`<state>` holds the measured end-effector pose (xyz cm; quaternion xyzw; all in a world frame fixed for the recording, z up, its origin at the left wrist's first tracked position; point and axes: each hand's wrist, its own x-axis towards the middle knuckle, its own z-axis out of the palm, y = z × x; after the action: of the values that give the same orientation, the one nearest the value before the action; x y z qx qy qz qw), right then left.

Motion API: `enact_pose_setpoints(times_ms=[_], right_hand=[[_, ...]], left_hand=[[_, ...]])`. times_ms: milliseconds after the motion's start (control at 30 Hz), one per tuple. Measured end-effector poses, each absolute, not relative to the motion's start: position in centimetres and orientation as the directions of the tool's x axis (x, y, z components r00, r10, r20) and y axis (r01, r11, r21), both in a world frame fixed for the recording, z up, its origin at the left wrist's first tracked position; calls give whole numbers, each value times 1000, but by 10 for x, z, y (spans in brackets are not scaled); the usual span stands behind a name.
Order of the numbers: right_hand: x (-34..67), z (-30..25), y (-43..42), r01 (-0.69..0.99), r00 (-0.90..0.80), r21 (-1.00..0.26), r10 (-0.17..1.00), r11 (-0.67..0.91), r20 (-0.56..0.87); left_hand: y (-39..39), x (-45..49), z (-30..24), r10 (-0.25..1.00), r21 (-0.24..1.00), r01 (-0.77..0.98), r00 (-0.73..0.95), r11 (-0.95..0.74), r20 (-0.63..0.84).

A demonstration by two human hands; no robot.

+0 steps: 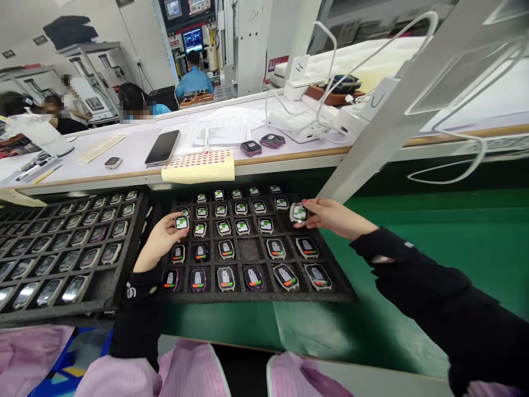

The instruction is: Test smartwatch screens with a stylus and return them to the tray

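Between the fingers of my left hand (161, 240) is a smartwatch (181, 223) without a strap, its screen lit white and green, at the left side of a black foam tray (249, 251). My right hand (326, 215) pinches another strapless smartwatch (298, 213) by its edge over the tray's right side, screen also lit. Rows of similar watches lie face up in the tray's compartments. Those in the back rows show white and green; those in the front rows, such as one watch (226, 279), show dark screens with white text and an orange-green strip.
Another foam tray (119, 264) full of watches stands to the left. On the shelf above lie a phone (163, 148), a yellow sticker sheet (198, 167), two dark watch bodies (273, 140) and white cables. A slanted grey post (388, 105) rises at right. Co-workers sit beyond.
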<state>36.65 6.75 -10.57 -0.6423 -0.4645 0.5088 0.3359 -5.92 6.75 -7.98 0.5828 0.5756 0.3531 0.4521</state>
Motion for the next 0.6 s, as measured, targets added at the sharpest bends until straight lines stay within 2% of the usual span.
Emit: enact_pose_setpoints(times_ms=[100,167,300,400,600], right_hand=[[349,-91,55,104,15,-928,934,-357,-357],[333,-78,45,5,-77,-935,932,-354,-353],[297,-54,26,-202,-273,-950,945,-239,-180],[272,-41,17,-283,-229,-953,972,-110,-44],[239,-20,8,-377,-111,-924,988,60,109]], left_hand=[[41,-38,-61,989,967,255,138,10,-47],[27,-21,-51,980,980,200,197,-11,-29],[14,7,-38,961,995,84,276,-45,20],[16,24,-32,968,991,-21,215,-131,132],[14,50,-17,940,941,-171,130,-293,316]])
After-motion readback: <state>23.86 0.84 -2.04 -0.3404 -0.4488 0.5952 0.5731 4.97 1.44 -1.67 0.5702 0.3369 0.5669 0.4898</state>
